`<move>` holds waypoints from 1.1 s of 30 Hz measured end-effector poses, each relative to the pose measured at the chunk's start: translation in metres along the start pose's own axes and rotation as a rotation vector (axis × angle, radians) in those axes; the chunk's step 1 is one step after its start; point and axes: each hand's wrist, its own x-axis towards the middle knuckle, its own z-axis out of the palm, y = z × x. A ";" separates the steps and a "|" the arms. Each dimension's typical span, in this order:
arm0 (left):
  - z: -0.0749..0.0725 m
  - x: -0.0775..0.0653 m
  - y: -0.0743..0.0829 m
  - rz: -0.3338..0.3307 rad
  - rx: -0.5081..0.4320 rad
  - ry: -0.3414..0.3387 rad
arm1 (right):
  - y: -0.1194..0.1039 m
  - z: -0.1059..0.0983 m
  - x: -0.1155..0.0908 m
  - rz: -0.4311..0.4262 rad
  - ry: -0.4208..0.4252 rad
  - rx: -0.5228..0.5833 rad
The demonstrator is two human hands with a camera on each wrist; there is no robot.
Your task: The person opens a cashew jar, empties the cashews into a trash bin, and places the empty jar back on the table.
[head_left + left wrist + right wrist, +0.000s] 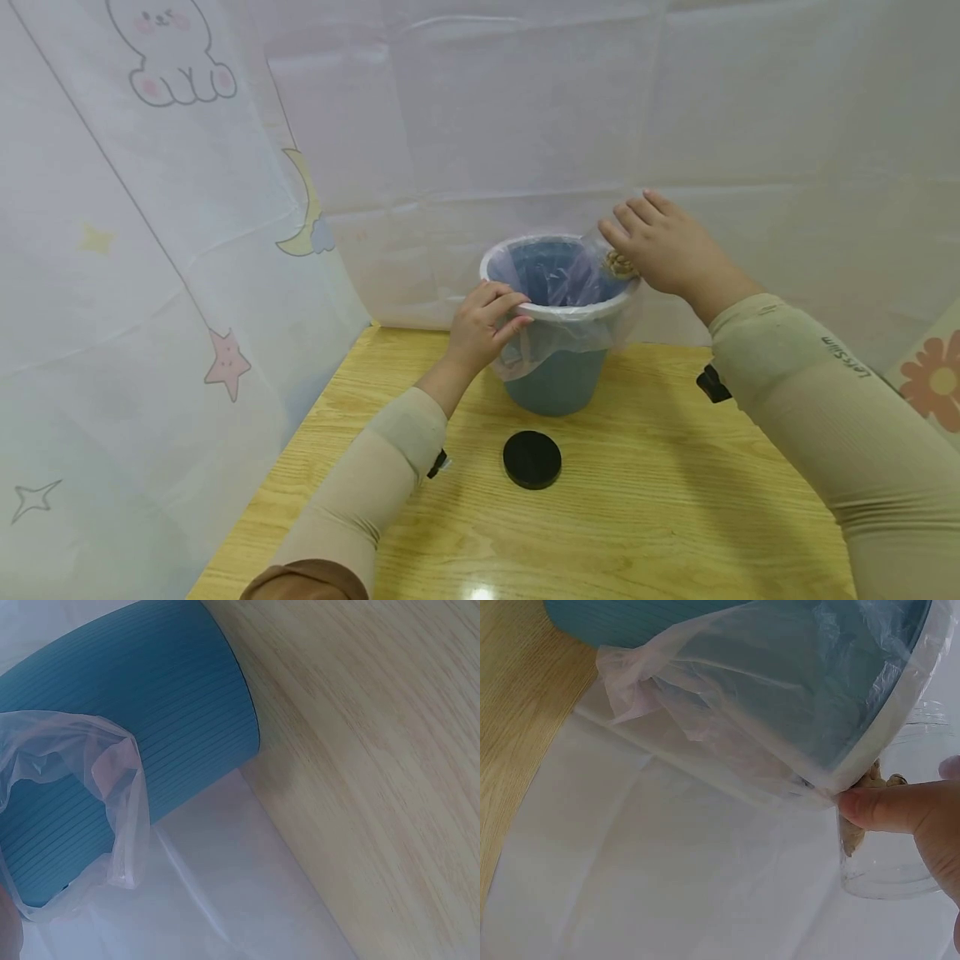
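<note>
A blue trash bin (558, 383) with a white rim stands upright on the table, lined with a thin translucent plastic bag (525, 354) folded over the rim. My left hand (477, 323) grips the near left of that rim, fingers over the top and thumb outside. At the bin's right side, my right hand (670, 247) holds a clear jar (889, 879) tipped onto its side, its thumb along the glass. Brownish dried pieces (853, 834) lie inside the jar. The palm hides much of the jar in the head view.
A round black lid (532, 459) lies flat on the wooden table (637, 517) in front of the bin. Behind the bin hangs a pale cloth backdrop (450, 125), and a printed one (150, 275) flanks the table on the left.
</note>
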 end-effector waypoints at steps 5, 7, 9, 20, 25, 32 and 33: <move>0.001 -0.001 -0.001 0.004 0.004 0.000 | 0.000 0.000 -0.001 0.003 -0.020 -0.003; 0.001 0.000 -0.001 0.007 0.002 0.002 | 0.000 0.000 0.000 -0.002 -0.012 -0.006; 0.001 0.000 -0.002 0.012 -0.002 0.007 | 0.000 0.000 0.000 -0.008 0.003 -0.010; 0.000 0.000 -0.003 0.012 -0.010 0.012 | 0.001 0.000 0.002 -0.060 0.023 -0.075; 0.000 0.000 -0.001 0.014 0.000 0.013 | 0.001 0.002 0.002 -0.061 0.040 -0.076; 0.001 0.000 0.000 0.014 0.011 0.011 | 0.001 0.003 0.001 -0.037 0.067 -0.053; 0.001 0.000 0.000 0.012 0.013 0.009 | 0.001 0.003 0.001 -0.034 0.073 -0.047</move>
